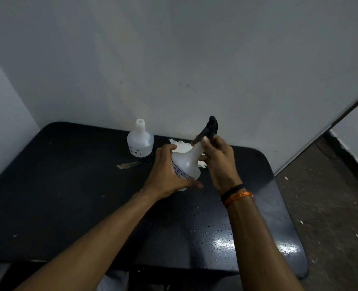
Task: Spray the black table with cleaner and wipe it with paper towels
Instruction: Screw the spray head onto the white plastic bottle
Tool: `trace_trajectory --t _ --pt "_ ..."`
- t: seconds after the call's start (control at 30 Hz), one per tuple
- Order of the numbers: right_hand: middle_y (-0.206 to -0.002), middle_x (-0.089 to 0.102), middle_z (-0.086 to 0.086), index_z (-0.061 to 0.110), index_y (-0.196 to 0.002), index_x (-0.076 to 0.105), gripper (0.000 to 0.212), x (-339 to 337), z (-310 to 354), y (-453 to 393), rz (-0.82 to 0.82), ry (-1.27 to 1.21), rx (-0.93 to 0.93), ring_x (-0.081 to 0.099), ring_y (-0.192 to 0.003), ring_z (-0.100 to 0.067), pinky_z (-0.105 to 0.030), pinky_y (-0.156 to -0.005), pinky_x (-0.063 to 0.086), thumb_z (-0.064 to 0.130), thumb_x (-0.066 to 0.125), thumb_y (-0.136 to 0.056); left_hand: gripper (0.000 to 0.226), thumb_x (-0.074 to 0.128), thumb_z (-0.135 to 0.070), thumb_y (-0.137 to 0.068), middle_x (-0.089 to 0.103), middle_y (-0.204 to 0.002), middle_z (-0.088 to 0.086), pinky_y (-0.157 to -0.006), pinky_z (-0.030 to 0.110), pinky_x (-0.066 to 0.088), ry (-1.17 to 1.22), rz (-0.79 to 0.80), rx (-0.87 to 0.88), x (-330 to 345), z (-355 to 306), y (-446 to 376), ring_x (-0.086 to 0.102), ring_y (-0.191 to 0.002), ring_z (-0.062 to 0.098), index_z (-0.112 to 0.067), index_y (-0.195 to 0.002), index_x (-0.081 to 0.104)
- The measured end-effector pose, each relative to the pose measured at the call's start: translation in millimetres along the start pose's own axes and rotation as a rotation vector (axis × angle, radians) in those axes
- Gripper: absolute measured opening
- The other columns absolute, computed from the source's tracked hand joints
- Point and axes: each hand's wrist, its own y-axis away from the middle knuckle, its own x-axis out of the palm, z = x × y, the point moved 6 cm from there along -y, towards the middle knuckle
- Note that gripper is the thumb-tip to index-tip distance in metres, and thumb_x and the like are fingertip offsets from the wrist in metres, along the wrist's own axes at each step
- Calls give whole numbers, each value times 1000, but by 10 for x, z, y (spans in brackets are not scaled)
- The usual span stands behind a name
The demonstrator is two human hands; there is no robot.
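From the head view, your left hand (169, 171) cups the spray bottle's (185, 164) belly and your right hand (218, 158) grips its black trigger head (210, 129) at twelve o'clock above the worktop (68, 196) — light, smooth, likely slippery plastic — so hold the neck firmly.

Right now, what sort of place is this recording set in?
Probably a bare indoor room corner, not a kitchen: plain grey walls behind a black table, and a debris-flecked floor at right.
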Motion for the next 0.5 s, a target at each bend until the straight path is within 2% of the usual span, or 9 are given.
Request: trace_trajectory --t 0.13,0.2,0.33,0.43,0.5 --pt "-108 68 -18 7 -110 69 15 -28 10 -14 -32 11 -17 67 -98 -25 -38 -79 56 9 58 -99 123 96 -54 -43 43 -135 -1 -99 35 52 35 21 -25 -15 43 -16 51 -119 15 -23 -142 29" --pt "-109 67 -20 3 -113 68 19 -46 4 -15 -33 21 -12 66 -100 -26 -42 -84 56 7 54 -101 124 95 -54 -44 46 -134 -2 -98 37 53 64 47 -49 -9 68 -14 53 -118 16 -25 -144 28" --pt "-104 68 -13 -4 -114 67 22 -75 11 -26 -21 35 -22 64 -95 -22 -34 -76 55 6 52 -102 118 93 -54 -45 51 -131 -2 -97 40 55 72 64 -64 1 65 -20 56 -116 17 -24 -143 33" --pt "-97 70 -5 -2 -114 69 22 -85 21 -21 -30 77 -51 64 -80 -7 -23 -62 52 9 64 -95 113 94 -51 -50 52 -132 -4 -95 35 55 65 80 -67 23 76 -31 55 -117 15 -24 -143 35" --pt "-92 70 -1 0 -113 70 23 -113 21 -24 -69 114 -62 62 -73 -2 -21 -60 50 11 68 -93 110 93 -52 -51 52 -128 -8 -90 26 53 44 100 -64 44 92 -27 55 -113 11 -25 -143 37"
